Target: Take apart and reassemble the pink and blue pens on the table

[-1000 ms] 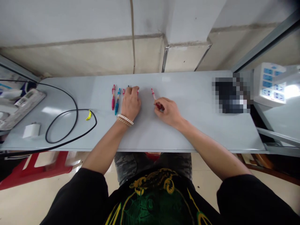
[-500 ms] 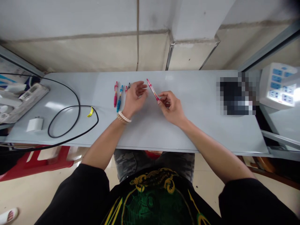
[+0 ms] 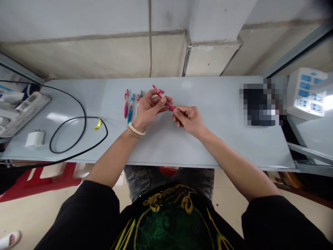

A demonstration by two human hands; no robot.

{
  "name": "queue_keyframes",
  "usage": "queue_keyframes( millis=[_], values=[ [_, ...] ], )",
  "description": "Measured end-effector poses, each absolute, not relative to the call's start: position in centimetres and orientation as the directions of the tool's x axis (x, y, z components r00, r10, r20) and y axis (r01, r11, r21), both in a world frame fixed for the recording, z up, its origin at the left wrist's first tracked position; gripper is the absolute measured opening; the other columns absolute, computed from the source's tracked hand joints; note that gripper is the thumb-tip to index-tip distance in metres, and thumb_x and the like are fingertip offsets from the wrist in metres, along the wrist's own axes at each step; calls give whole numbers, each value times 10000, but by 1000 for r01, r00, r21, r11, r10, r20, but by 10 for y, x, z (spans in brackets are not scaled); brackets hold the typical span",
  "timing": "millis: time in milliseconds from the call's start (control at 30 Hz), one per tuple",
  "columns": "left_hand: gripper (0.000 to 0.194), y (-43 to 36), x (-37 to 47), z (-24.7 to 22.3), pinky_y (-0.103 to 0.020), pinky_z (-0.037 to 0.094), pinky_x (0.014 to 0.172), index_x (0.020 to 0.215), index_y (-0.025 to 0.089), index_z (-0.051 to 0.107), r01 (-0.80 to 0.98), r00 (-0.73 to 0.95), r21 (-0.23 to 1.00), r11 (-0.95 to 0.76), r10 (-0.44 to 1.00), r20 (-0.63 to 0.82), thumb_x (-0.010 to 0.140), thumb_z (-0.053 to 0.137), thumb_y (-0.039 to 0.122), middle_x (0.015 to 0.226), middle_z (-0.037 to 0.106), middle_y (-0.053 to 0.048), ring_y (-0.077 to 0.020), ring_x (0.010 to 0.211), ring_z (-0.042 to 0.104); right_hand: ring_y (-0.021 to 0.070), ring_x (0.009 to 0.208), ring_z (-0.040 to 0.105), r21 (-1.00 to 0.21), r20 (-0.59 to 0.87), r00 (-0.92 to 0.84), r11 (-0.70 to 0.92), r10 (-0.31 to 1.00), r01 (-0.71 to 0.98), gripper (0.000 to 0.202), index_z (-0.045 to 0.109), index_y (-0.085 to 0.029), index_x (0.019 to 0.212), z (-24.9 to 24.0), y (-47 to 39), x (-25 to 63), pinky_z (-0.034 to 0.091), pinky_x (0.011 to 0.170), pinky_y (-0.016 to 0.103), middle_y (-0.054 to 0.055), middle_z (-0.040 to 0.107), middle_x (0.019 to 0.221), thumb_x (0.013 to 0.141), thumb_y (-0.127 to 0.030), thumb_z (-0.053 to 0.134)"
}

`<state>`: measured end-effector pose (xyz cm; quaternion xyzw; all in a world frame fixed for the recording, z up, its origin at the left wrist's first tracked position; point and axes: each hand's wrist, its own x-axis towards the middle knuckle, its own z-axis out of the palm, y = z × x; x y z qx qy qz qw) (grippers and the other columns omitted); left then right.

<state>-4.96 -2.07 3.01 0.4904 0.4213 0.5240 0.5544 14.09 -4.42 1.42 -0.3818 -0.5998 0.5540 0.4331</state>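
Your left hand [image 3: 148,110], apart from the pink pen [image 3: 158,91] half a second ago, now pinches its barrel over the table [image 3: 221,139]. Your right hand [image 3: 190,119] still grips its near end.

shirt [image 3: 166,222] | gold script [image 3: 179,198]: apparently lettering, too blurred to read | legible text: none

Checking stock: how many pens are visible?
5: held pen in left hand and right hand; on the table, left to right, pink pen, blue pen, red-topped pen, dark-topped pen. The left hand may hide others.
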Motion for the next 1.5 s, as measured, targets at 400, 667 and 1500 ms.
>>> queue_keyframes(
  millis=[400, 667, 1500],
  values=[
    [362, -18, -43, 10, -405, 708, 957, 1034, 230, 645, -202, -99, 976, -83, 993, 64, 912, 930, 418, 1002, 856, -68, -255, 1031, 860, 176, 773, 641, -886, 358, -69, 362, 931, 289, 417, 862, -257, 1138, 3, -45, 137, 582, 784, 355, 37, 762, 881, 1022, -618, 689],
    [365, -10, -50, 14, -348, 713, 957, 976, 231, 643, -240, -119, 968, -69, 992, 41, 899, 950, 413, 1009, 854, -42, -233, 1051, 860, 194, 909, 750, -955, 290, -21, 291, 957, 62, 448, 849, -269, 1001, 8, -42, 139, 662, 851, 382, 61, 800, 1026, 863, -696, 853],
    [343, -8, -53, 7, -374, 708, 920, 995, 241, 639, -194, -44, 978, -79, 996, 71, 905, 915, 424, 999, 838, -54, -222, 974, 854, 134, 811, 716, -983, 184, -84, 185, 979, 2, 380, 801, -236, 1011, 5, -39, 140, 617, 715, 290, 35, 780, 1022, 783, -496, 959]
  ],
)
